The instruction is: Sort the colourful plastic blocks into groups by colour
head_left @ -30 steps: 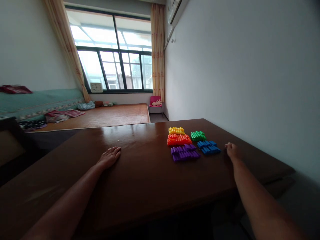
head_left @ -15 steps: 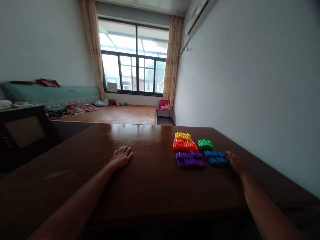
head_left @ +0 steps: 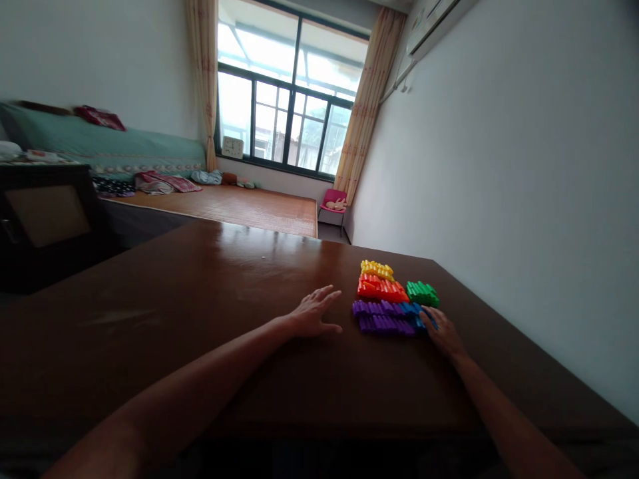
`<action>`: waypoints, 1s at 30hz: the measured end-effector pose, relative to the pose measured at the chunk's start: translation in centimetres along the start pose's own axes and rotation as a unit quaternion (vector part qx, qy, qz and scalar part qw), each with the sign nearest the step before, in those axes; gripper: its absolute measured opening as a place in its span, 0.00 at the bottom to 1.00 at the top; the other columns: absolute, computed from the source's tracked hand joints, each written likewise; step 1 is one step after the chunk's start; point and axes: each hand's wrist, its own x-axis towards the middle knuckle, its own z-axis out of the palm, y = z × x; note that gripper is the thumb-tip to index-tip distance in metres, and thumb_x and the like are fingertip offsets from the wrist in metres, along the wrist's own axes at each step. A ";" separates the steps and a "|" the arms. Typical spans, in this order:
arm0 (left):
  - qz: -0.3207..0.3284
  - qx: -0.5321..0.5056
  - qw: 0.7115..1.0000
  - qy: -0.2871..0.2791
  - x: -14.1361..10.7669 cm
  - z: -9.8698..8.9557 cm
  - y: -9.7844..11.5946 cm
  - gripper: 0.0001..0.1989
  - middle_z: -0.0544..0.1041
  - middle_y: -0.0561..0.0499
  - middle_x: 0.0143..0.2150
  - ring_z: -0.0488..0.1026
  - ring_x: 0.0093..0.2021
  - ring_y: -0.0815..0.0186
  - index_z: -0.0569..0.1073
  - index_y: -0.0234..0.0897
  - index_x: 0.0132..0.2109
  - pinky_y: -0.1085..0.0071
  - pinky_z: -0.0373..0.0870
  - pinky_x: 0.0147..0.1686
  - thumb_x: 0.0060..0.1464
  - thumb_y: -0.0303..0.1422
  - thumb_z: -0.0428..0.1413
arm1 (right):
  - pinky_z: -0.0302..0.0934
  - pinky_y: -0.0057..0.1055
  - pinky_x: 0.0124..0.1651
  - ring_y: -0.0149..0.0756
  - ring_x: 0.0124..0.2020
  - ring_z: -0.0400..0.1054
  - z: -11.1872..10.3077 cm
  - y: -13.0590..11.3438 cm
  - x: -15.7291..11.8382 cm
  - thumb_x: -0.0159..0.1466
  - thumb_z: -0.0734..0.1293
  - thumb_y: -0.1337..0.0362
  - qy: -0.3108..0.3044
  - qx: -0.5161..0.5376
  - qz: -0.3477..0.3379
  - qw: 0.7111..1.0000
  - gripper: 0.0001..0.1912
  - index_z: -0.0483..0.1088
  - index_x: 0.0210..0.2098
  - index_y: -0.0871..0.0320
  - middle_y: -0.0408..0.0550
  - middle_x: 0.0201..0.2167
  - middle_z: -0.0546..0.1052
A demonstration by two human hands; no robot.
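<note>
Now the right hand (head_left: pixel 444 334) lies over the blue pieces (head_left: pixel 411 311), fingers bent; whether it grips, I cannot tell. The left hand (head_left: pixel 314 315), spread and holding nothing, is near the purple pieces (head_left: pixel 383 324). Handling the blue seems the step, calling for light, even pressure.

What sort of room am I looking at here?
Probably a bedroom in someone's home: there's a wide bed, a window with patterned curtains, and a pink chair holding a plush toy.

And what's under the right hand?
Blue pieces show partly beneath the right hand, beside the purple pieces; the rest of what it covers cannot be seen.
</note>
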 end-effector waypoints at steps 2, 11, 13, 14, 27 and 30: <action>0.030 0.005 0.999 -0.011 -0.1 1.0 1.1 0.51 0.40 0.47 0.73 0.38 0.70 0.44 0.46 0.52 0.69 0.45 0.45 0.64 0.42 0.60 0.57 | 0.52 0.45 0.63 0.46 0.59 0.61 0.9 -2.4 -0.4 0.63 0.53 0.43 0.004 -0.017 -0.001 1.000 0.32 0.68 0.55 0.57 0.55 0.57 0.68; 0.016 0.039 0.999 -0.019 -2.0 -1.3 -1.6 0.49 0.46 0.47 0.72 0.39 0.69 0.43 0.50 0.55 0.68 0.42 0.44 0.63 0.41 0.58 0.60 | 0.52 0.43 0.61 0.46 0.61 0.57 5.5 -16.0 -0.6 0.65 0.53 0.45 -0.045 0.001 -0.005 0.999 0.32 0.59 0.63 0.54 0.52 0.62 0.64; 0.000 0.038 0.999 -0.027 -2.5 -2.5 -2.9 0.49 0.50 0.47 0.71 0.42 0.69 0.42 0.53 0.55 0.67 0.42 0.46 0.63 0.40 0.57 0.61 | 0.53 0.44 0.60 0.46 0.61 0.58 6.6 -18.9 -0.1 0.65 0.53 0.46 -0.060 0.009 0.000 0.998 0.32 0.57 0.64 0.53 0.52 0.62 0.62; -0.012 0.033 0.999 -0.032 -2.7 -3.1 -3.6 0.49 0.51 0.46 0.70 0.44 0.69 0.42 0.53 0.54 0.67 0.42 0.47 0.62 0.39 0.57 0.62 | 0.53 0.44 0.59 0.47 0.61 0.57 7.1 -20.3 0.2 0.65 0.53 0.46 -0.069 0.010 -0.001 0.998 0.32 0.56 0.64 0.52 0.51 0.63 0.62; -0.096 0.077 0.987 0.099 -3.3 -4.8 -7.7 0.39 0.66 0.48 0.61 0.62 0.60 0.49 0.66 0.49 0.60 0.54 0.61 0.58 0.40 0.49 0.65 | 0.50 0.52 0.60 0.51 0.60 0.58 12.2 -30.6 5.2 0.65 0.56 0.47 -0.103 0.119 -0.057 0.986 0.28 0.62 0.61 0.51 0.48 0.59 0.68; -0.135 0.106 0.978 0.115 -3.1 -4.9 -7.4 0.31 0.70 0.51 0.58 0.64 0.58 0.51 0.68 0.53 0.58 0.53 0.65 0.53 0.46 0.46 0.61 | 0.49 0.51 0.61 0.50 0.60 0.57 12.4 -31.5 5.3 0.64 0.57 0.45 -0.102 0.240 -0.083 0.962 0.31 0.61 0.62 0.53 0.51 0.60 0.67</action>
